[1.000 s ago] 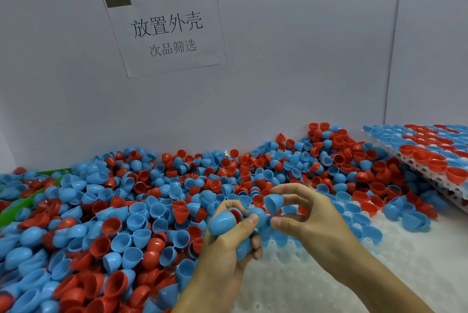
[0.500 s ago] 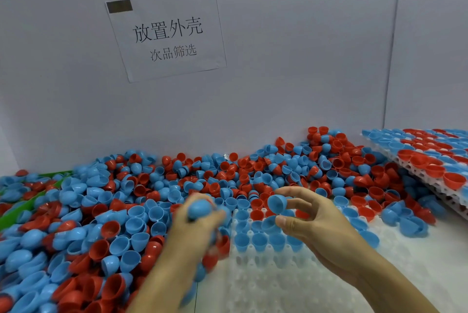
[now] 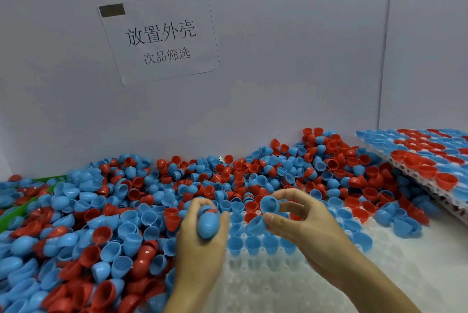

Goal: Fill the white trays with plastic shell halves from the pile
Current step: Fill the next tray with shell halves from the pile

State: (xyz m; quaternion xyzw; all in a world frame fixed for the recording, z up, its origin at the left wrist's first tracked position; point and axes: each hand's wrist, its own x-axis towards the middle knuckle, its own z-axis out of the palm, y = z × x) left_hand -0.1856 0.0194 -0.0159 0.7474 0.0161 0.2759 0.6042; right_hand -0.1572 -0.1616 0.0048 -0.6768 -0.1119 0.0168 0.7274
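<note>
The left hand point(image 3: 202, 241) is curled round a stack of blue shells point(image 3: 208, 224), with a bit of red showing at the top of the bunch, and hangs over the left edge of the white tray point(image 3: 266, 287). The right hand point(image 3: 298, 221) pinches one blue shell half point(image 3: 269, 205) between thumb and forefinger, just above the tray's filled far rows point(image 3: 255, 241) — three or so lines of blue cups sitting mouth-up. Nearer the person the tray's sockets lie bare, so there is open room there and out to the right on the pale worktop point(image 3: 435, 262). The pile point(image 3: 126, 211) of red and blue halves crowds the tray's left and far edges, spilling over its back corner, and runs up against the grey wall point(image 3: 278, 84). At the right a second tray point(image 3: 430, 176) — already full of shells — sits tilted on the heap's edge. A paper sign point(image 3: 159, 36) is fixed to the wall, and a strip of green point(image 3: 7, 219) shows under the shells at far left.
</note>
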